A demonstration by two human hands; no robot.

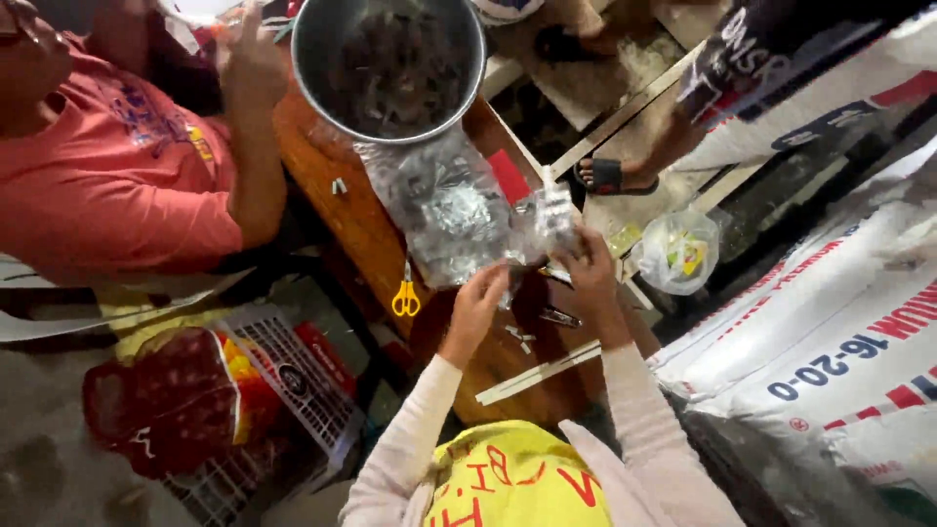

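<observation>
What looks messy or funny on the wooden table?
A few small pale bits lie loose on the wooden table, away from the metal bowl. The yellow scissors hang over its edge. Nothing looks broken.

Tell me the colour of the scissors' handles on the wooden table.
Yellow; the scissors show best in the head view.

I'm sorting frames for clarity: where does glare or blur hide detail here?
Head view: glare whitens the clear plastic bag on the wooden table; the small packet pinched above the left hand and right hand is smeared; the metal bucket interior reads dark; edges bend wide.
</observation>
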